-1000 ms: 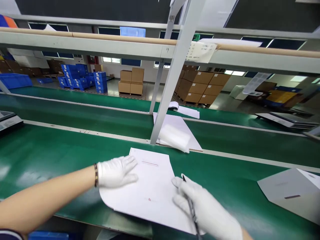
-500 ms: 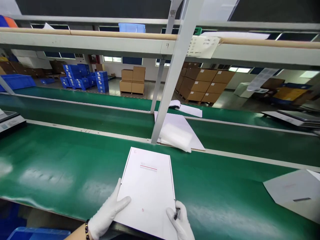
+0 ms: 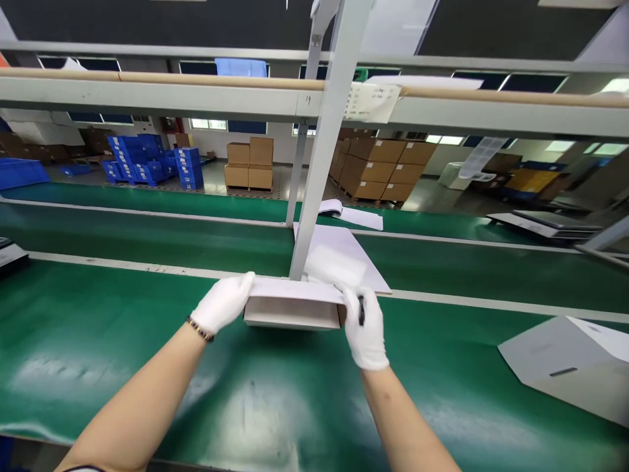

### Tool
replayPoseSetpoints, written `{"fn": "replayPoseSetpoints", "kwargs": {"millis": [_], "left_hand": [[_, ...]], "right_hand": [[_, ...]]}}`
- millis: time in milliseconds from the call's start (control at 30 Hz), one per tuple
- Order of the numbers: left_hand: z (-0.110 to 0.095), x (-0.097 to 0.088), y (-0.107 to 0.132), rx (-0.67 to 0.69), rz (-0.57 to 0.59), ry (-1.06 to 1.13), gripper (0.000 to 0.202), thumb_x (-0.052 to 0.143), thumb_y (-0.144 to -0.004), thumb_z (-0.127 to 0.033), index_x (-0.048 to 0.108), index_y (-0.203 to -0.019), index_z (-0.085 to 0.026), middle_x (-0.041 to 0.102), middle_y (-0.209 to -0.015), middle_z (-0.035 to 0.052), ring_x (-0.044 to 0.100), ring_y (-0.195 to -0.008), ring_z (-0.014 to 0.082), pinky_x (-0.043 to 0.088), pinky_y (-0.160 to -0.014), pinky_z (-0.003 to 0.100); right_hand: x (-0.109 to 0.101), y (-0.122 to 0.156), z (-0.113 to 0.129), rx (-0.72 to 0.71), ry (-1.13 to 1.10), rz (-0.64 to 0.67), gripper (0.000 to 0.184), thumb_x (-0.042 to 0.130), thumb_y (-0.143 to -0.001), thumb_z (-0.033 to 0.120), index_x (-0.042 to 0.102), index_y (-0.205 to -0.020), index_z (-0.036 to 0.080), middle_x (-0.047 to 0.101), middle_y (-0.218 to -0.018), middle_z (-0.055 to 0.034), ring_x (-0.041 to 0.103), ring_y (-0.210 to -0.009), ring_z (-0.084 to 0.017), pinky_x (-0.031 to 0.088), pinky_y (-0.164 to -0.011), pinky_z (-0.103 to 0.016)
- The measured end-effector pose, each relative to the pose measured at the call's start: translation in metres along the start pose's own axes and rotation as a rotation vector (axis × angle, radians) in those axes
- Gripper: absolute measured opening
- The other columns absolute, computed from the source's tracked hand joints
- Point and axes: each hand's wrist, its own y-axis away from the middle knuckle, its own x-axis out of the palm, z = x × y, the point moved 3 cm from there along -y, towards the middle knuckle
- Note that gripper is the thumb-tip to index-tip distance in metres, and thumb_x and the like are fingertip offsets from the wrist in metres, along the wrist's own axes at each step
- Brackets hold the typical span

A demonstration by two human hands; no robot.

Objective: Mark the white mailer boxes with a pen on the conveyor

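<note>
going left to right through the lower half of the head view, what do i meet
Black-and-white device at the left edge → left grip → white box → right grip → pale carton at the right edge

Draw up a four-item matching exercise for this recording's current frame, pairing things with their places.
Things:
1. Dark beaded bracelet
2. Soft, translucent white wrap
3. White, open-ended cardboard box
4. Small, slim black object

Places:
A. On a flat white board
B. Around the wrist of the white-gloved left hand
C. Within the grasp of the white-gloved right hand
D. Held between both hands

Pairs: 1-B, 2-A, 3-D, 4-C.
</note>
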Motion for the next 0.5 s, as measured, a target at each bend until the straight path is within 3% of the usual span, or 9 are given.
{"fn": "replayPoseSetpoints", "kwargs": {"millis": [100, 233, 367, 433, 500], "left_hand": [[0.006, 0.008, -0.044, -0.047, -0.012, -0.037, 0.047, 0.035, -0.098, -0.044, 0.062, -0.123, -0.014, 0.072, -0.112, 0.0191, 0.068, -0.106, 0.0326, 0.049, -0.096, 0.042], [0.016, 0.029, -0.056, -0.122, -0.019, -0.014, 0.059, 0.027, -0.100, -0.047, 0.046, -0.143, -0.012, 0.062, -0.134, 0.0193, 0.066, -0.114, 0.0323, 0.049, -0.098, 0.042], [0.015, 0.032, -0.034, -0.200, 0.009, 0.036, 0.072, 0.018, -0.100, -0.052, 0.032, -0.152, -0.005, 0.050, -0.144, 0.0228, 0.056, -0.126, 0.0375, 0.045, -0.104, 0.050], [0.013, 0.035, -0.010, -0.222, -0.002, 0.170, 0.074, 0.025, -0.099, -0.058, 0.024, -0.156, -0.010, 0.041, -0.152, 0.0184, 0.044, -0.138, 0.0359, 0.036, -0.113, 0.050], [0.016, 0.046, 0.019, -0.271, -0.017, 0.452, 0.082, 0.040, -0.093, -0.066, 0.020, -0.158, -0.018, 0.034, -0.158, 0.0112, 0.031, -0.146, 0.0316, 0.026, -0.121, 0.047]], "right_hand": [[0.030, -0.038, -0.028, 0.059, -0.132, -0.059, 0.032, 0.058, -0.075, 0.052, 0.042, -0.082, 0.025, 0.065, -0.097, -0.0104, 0.062, -0.101, -0.026, 0.048, -0.091, -0.045], [0.055, -0.036, -0.060, 0.082, -0.145, -0.089, 0.032, 0.053, -0.078, 0.053, 0.036, -0.076, 0.026, 0.067, -0.093, -0.0128, 0.061, -0.098, -0.024, 0.048, -0.091, -0.044], [0.046, -0.015, -0.058, 0.047, -0.174, -0.083, 0.032, 0.056, -0.081, 0.051, 0.037, -0.077, 0.025, 0.066, -0.104, -0.0145, 0.059, -0.105, -0.024, 0.046, -0.094, -0.042], [0.033, 0.004, -0.059, 0.132, -0.245, -0.092, 0.035, 0.062, -0.080, 0.052, 0.041, -0.080, 0.024, 0.066, -0.104, -0.0108, 0.059, -0.105, -0.023, 0.046, -0.092, -0.039], [0.021, 0.027, -0.067, 0.271, -0.334, -0.116, 0.039, 0.061, -0.081, 0.059, 0.044, -0.081, 0.024, 0.066, -0.094, -0.0064, 0.062, -0.096, -0.023, 0.049, -0.084, -0.036]]}}
